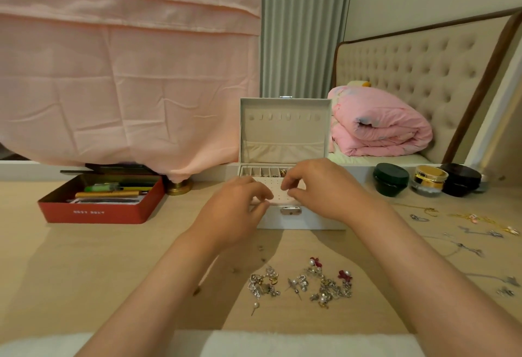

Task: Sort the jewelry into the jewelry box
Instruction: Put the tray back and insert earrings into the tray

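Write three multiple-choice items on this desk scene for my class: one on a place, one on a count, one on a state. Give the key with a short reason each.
1. Where does the red tin lie from the jewelry box?
A. left of it
B. right of it
C. inside it

2. How many jars stand at the desk's right rear?
A. one
B. three
C. five

3. How is the box lid?
A. shut and latched
C. lying off on the desk
B. raised upright

Key: 1 A, the tin sits on the left side of the desk. 2 B, a green jar, a gold jar and a black jar stand in a row. 3 B, the lid stands up behind the tray, where both hands work.
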